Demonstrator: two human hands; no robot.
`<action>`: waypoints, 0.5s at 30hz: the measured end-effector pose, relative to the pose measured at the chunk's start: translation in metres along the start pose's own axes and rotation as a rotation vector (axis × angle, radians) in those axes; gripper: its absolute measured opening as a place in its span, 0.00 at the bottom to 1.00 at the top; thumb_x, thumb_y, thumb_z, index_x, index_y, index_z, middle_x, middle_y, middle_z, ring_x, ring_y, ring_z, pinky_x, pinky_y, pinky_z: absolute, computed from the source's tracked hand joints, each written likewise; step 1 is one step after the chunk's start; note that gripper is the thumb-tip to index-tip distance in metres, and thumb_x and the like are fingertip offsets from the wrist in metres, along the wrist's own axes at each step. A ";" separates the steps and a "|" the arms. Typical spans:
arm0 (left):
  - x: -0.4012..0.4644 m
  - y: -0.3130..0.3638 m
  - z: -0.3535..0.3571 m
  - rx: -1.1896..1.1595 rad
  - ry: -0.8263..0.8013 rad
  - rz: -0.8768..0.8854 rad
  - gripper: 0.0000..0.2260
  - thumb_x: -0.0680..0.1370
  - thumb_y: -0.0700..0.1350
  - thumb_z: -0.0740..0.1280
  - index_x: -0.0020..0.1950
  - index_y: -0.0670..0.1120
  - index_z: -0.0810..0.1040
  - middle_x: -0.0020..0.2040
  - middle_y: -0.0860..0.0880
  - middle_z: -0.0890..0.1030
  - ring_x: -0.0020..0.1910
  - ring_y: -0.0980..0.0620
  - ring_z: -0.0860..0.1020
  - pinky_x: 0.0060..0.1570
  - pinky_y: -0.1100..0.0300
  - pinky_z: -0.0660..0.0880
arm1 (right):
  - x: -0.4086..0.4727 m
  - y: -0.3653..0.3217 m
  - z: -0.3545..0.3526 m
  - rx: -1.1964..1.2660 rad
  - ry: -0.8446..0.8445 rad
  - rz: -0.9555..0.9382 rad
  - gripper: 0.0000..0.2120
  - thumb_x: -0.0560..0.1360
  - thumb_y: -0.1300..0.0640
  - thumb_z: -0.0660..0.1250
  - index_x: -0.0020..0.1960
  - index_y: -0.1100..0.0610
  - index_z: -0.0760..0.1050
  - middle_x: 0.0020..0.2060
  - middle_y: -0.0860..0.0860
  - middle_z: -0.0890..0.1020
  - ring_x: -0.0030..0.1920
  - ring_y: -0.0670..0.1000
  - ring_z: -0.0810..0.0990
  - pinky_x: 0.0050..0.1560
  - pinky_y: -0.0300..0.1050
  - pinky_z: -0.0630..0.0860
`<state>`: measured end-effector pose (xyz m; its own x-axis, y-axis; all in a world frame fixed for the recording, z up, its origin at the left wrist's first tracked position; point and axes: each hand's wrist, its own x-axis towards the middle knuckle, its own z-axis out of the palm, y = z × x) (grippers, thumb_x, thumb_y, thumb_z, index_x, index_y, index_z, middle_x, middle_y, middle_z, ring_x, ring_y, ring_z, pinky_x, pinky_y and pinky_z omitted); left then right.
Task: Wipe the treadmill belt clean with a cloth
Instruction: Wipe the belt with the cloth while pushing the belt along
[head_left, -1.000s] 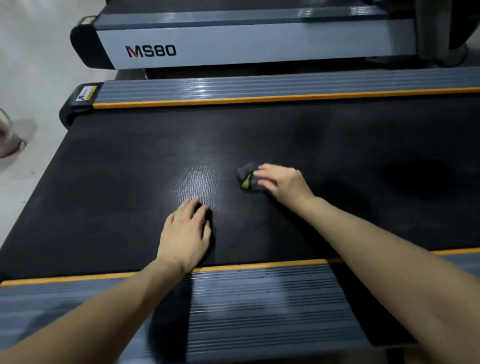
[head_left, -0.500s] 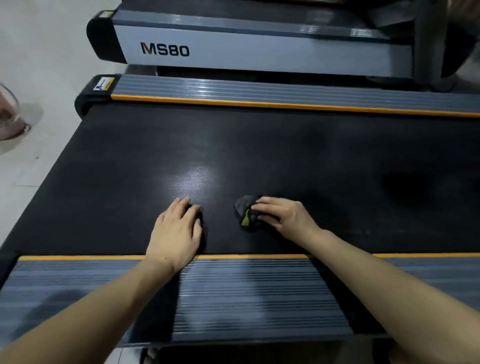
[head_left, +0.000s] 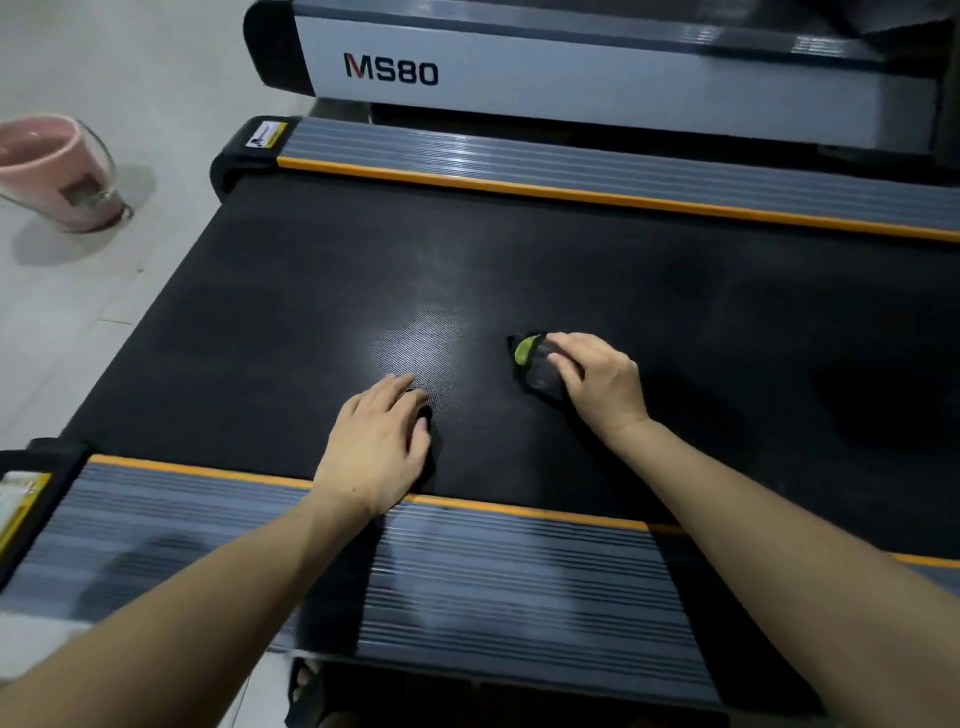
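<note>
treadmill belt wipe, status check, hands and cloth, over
Left hand flat on the belt, holding nothing. Right hand grips the dark cloth, pressed on the belt mid-width. Nothing on the belt in the way.

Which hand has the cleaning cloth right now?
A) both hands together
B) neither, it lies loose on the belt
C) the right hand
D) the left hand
C: the right hand grips the dark cloth on the treadmill belt, while the left hand rests flat on the belt with nothing in it.
</note>
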<state>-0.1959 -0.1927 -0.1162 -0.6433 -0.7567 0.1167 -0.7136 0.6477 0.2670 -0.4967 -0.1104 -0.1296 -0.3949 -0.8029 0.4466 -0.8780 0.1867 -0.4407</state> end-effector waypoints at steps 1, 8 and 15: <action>0.000 0.001 -0.001 -0.004 0.009 -0.001 0.18 0.80 0.52 0.57 0.65 0.50 0.78 0.72 0.50 0.75 0.74 0.50 0.69 0.71 0.51 0.65 | -0.003 -0.001 -0.003 0.017 -0.053 -0.035 0.12 0.78 0.51 0.69 0.61 0.49 0.81 0.56 0.46 0.84 0.56 0.48 0.83 0.53 0.48 0.81; 0.000 0.002 -0.003 0.018 0.006 -0.007 0.20 0.79 0.56 0.58 0.65 0.52 0.78 0.71 0.51 0.75 0.73 0.52 0.70 0.73 0.51 0.64 | -0.004 0.007 -0.010 0.141 -0.248 -0.176 0.22 0.71 0.46 0.77 0.63 0.52 0.81 0.53 0.48 0.83 0.53 0.51 0.82 0.58 0.46 0.77; 0.001 0.003 -0.003 0.024 0.017 -0.014 0.20 0.78 0.57 0.57 0.65 0.52 0.78 0.72 0.51 0.75 0.74 0.52 0.70 0.74 0.51 0.63 | -0.019 -0.005 -0.012 0.166 -0.241 -0.094 0.19 0.71 0.52 0.75 0.61 0.50 0.80 0.52 0.49 0.82 0.52 0.53 0.81 0.56 0.51 0.78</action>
<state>-0.1971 -0.1918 -0.1124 -0.6284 -0.7670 0.1294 -0.7291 0.6388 0.2455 -0.4880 -0.0897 -0.1261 -0.2207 -0.9271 0.3029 -0.8436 0.0256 -0.5364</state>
